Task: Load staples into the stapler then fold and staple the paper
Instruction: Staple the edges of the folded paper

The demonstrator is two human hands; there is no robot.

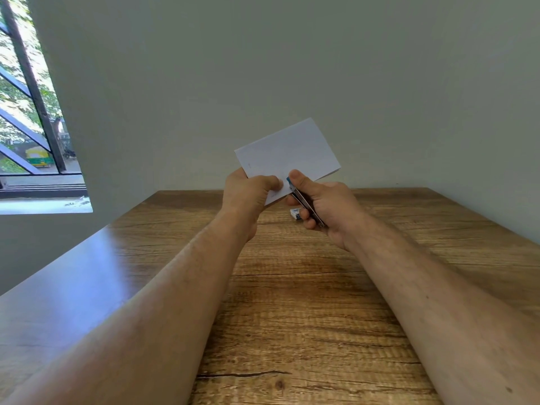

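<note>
Pale green walls met behind a wooden table (306, 302), with a window (29, 112) at the far left. Above the table, the left hand (248, 194) pinched the lower corner of a folded white paper (289, 147), thumb on its front. The right hand (324, 206) curled round a small stapler (304, 200), whose blue tip touched the paper's lower edge. A small staple box (295, 213) lay on the table, partly hidden behind the right hand.

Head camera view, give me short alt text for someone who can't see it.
A person's left hand holds a folded white paper above a wooden table while the right hand grips a stapler at its lower edge. A small box lies on the table beneath.
</note>
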